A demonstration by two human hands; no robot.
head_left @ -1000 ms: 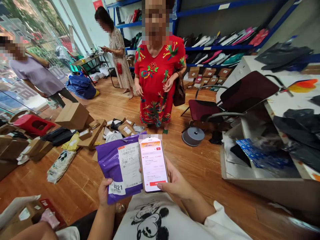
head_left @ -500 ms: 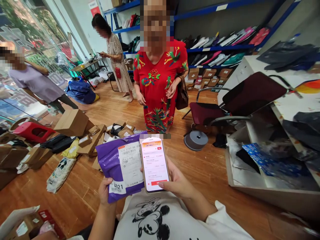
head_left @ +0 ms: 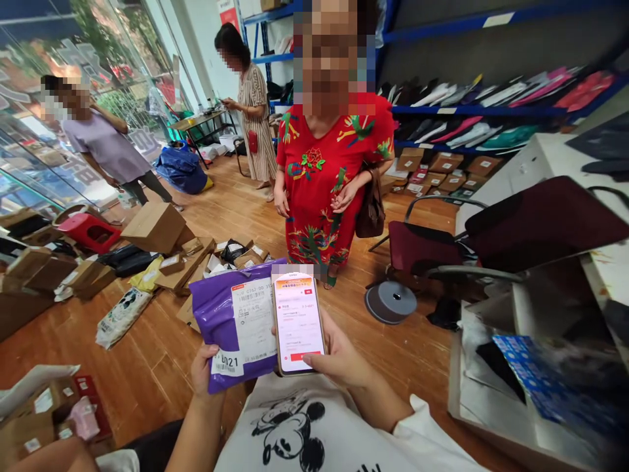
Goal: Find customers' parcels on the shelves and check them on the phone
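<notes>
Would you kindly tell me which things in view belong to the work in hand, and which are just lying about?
In use:
- purple parcel, in the left hand
- phone, in the right hand

Lying about:
- red stool
- chair
- blue bundle

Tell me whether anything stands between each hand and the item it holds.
Nothing visible does. The left hand grips the purple package directly near its lower left corner, and the right hand holds the phone directly. The phone appears to overlap the package's right edge.
</notes>
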